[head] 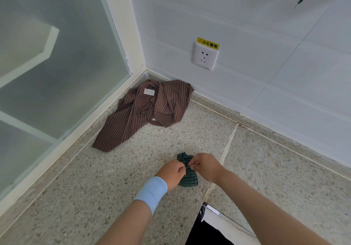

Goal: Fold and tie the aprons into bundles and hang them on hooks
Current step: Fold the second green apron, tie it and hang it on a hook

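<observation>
Terrazzo floor (133, 168), white tiled wall (266, 64), green apron (190, 179)

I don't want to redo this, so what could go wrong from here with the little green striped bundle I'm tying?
The left hand and right hand pinch the dark green striped fabric bundle at its middle; a slack knot could let its ends splay when lifted. The crumpled brown pinstriped apron lies below the white wall socket with a yellow warning label, so reach for it carefully.
</observation>
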